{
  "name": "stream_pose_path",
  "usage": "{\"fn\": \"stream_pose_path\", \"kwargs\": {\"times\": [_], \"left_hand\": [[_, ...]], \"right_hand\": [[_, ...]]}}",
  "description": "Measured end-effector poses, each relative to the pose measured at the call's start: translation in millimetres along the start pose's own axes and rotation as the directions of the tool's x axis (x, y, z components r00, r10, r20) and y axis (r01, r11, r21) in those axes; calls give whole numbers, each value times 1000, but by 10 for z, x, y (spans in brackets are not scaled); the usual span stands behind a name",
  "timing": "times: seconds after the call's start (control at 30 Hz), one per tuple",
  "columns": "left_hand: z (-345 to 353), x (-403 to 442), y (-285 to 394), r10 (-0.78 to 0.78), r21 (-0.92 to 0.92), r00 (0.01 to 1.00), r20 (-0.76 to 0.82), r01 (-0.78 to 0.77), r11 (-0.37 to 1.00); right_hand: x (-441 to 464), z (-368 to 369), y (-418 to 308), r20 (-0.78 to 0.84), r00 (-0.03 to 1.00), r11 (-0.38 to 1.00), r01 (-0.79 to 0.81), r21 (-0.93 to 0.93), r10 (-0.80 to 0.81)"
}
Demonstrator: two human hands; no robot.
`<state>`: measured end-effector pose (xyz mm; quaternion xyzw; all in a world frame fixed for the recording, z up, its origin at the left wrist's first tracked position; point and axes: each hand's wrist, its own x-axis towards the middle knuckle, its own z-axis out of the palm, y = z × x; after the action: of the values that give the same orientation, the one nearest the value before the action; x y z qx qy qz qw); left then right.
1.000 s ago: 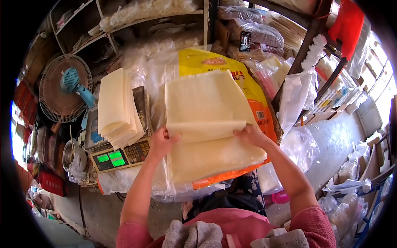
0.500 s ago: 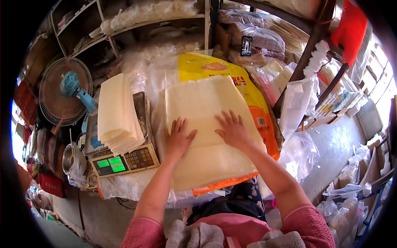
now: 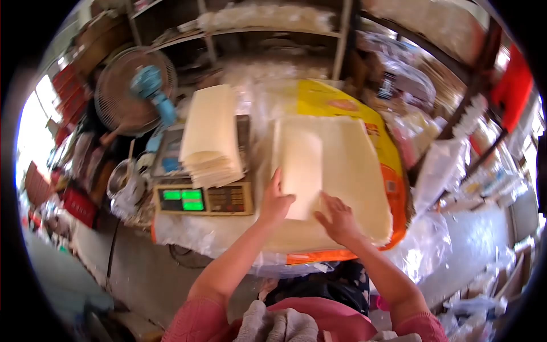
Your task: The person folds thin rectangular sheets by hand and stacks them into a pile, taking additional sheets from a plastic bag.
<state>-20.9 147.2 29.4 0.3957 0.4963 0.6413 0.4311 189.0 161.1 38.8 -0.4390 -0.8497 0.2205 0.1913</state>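
A thin cream sheet folded into a narrow strip (image 3: 303, 165) lies on a stack of large cream sheets (image 3: 358, 171). My left hand (image 3: 277, 204) holds the strip's lower left edge, thumb on top and fingers along the side. Beside its lower right edge, my right hand (image 3: 340, 221) rests with fingers stretched out and thumb apart, slightly blurred. To the left, a pile of similar folded sheets (image 3: 211, 134) sits on a digital scale (image 3: 231, 198) with lit green displays.
A yellow and orange printed sack (image 3: 399, 188) lies under the large sheets. Behind the scale stands a fan (image 3: 137, 85) with a blue hub. Shelves (image 3: 268, 29) with plastic-wrapped goods line the back. Clear plastic bags (image 3: 427, 245) hang at the table's right side.
Both hands lay flat and spread on a wide sheet; now they are closer together at a narrow folded strip. The camera view has swung left, so the scene sits further right.
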Motion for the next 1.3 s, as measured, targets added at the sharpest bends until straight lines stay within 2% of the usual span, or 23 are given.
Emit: {"fn": "stream_pose_path", "kwargs": {"times": [0.03, 0.1, 0.17, 0.27, 0.3, 0.4, 0.5, 0.6, 0.63, 0.7, 0.77, 0.8, 0.87, 0.93, 0.97, 1.1, 1.3], "left_hand": [[-54, 6, 313, 109, 27, 994, 0, -108, 994], [-288, 103, 1015, 336, 213, 941, -35, -321, 923], [-593, 233, 1661, 396, 205, 915, -70, -376, 904], [-1174, 504, 2239, 283, 174, 951, -124, -260, 950], [-1414, 631, 2235, 237, 156, 959, -152, -214, 964], [-1881, 845, 2063, 51, 215, 994, -96, -29, 976], [-1902, 847, 1885, 23, 137, 973, -231, 9, 991], [-2106, 996, 1940, -50, 275, 993, -108, 78, 958], [-2091, 1049, 1970, 51, 459, 981, -185, 40, 888], [-1936, 1239, 2031, 287, 762, 928, -238, -5, 647], [-1861, 1559, 2055, 328, 921, 935, -132, -6, 390], [-1778, 1655, 2038, 291, 967, 951, -104, 29, 252], [-2222, 2270, 1565, 138, 992, 982, 130, -127, -29], [-1852, 2058, 1430, -15, 999, 1000, 17, -17, -28], [-1445, 1682, 1485, -98, 982, 978, -184, 187, 14], [-1378, 1581, 1341, -16, 979, 981, -195, 194, -60], [-1448, 1600, 1260, 66, 983, 984, -164, 169, -71]], "right_hand": [[11, 0, 93, -12, 1000, 1000, -9, 30, 9], [-25, 22, 312, -51, 998, 1000, 22, -4, -22], [-60, -2, 415, -29, 998, 998, 51, -34, -52], [-118, -51, 346, -27, 996, 993, 86, -76, -88], [-128, -29, 355, -34, 994, 990, 98, -101, -102], [-160, 38, 389, -48, 990, 981, 122, -150, -131], [-166, 21, 392, -49, 989, 980, 128, -149, -137], [-158, 8, 367, -40, 990, 983, 132, -131, -138], [-153, 22, 364, -39, 990, 983, 126, -133, -132], [-175, -19, 339, -42, 993, 987, 102, -128, -108], [-188, -61, 274, -40, 995, 991, 83, -108, -88], [-193, -40, 291, -35, 997, 992, 64, -104, -68], [-198, -76, 256, -30, 999, 995, 39, -91, -42], [-196, -64, 262, -24, 999, 997, 28, -77, -30], [-194, -61, 268, -24, 999, 997, 31, -75, -33], [-205, -69, 249, -32, 999, 996, 37, -82, -40], [-190, -16, 329, -41, 997, 993, 63, -105, -67]]}}
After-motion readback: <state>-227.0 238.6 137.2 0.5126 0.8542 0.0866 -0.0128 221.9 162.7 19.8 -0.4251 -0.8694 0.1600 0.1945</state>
